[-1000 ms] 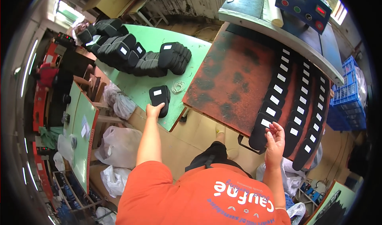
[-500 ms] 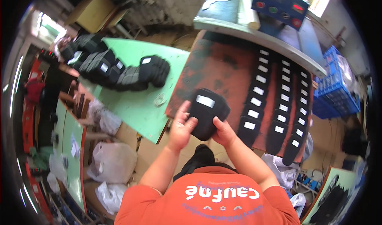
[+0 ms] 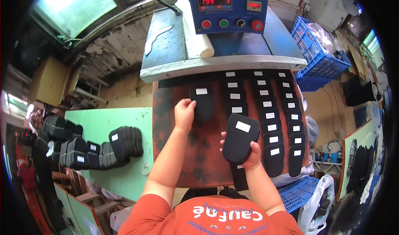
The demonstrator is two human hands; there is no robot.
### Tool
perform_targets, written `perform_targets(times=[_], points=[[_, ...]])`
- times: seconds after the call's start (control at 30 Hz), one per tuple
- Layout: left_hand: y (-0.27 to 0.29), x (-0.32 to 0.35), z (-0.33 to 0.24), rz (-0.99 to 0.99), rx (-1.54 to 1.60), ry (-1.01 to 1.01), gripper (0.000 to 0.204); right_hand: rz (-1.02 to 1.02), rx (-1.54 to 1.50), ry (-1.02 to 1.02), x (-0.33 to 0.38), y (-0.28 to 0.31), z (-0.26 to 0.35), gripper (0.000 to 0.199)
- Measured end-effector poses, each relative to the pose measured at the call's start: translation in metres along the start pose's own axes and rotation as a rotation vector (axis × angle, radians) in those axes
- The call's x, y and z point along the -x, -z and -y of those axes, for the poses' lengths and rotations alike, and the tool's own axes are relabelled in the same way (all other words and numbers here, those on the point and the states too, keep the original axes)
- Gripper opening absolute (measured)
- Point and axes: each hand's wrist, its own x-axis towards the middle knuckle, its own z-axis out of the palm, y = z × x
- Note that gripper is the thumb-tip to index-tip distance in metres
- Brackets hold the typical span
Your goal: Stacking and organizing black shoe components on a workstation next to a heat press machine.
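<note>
Stained wall [image 3: 112,64] in the background, well ahead of the left grip and off to its left. Blue-topped machine [image 3: 241,48], pale metal front edge, ahead of both grips. Red-brown bed [image 3: 203,152], dark-blotched, below both grips. Green desk [image 3: 104,120] left of the left grip. Blue crate [image 3: 301,35] ahead and to the right of the right grip, well apart. Blue control box [image 3: 228,14], red digits lit, atop the machine. Stacks of black pads [image 3: 75,152] on the desk, well left of the left grip. Three columns of labelled pads [image 3: 272,139] on the bed: the nearest runs ahead of the right grip, two stand to its right.

Right grip [image 3: 252,157]: clasping a raised pad [image 3: 239,141], fingertips at its left edge, thumb at its right. Left grip [image 3: 184,113]: fingers bent at the left edge of a flat pad [image 3: 203,106] on the bed; pinching or merely touching, cannot tell. Each of these two pads bears a white label at its far end.
</note>
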Motion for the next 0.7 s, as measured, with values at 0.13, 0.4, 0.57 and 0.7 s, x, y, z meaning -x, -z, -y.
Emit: perform_targets(times=[0.13, 0.4, 0.57, 0.7], points=[[-0.012, -0.069, 0.005, -0.069, -0.257, -0.111, 0.024, -0.120, 0.023, 0.025, -0.014, 0.012, -0.005, 0.063], [-0.018, 0.006, -0.043, 0.454, -0.206, -0.017, 0.024, -0.303, 0.063, 0.011, -0.042, 0.022, -0.015, 0.045], [-0.003, -0.036, -0.022, 0.171, -0.095, 0.065, 0.021, -0.306, 0.096, 0.065, -0.053, 0.008, -0.006, 0.048], [0.004, -0.070, -0.012, 0.091, -0.436, -0.120, 0.030, -0.236, 0.073, 0.043, -0.052, 0.020, -0.007, 0.049]])
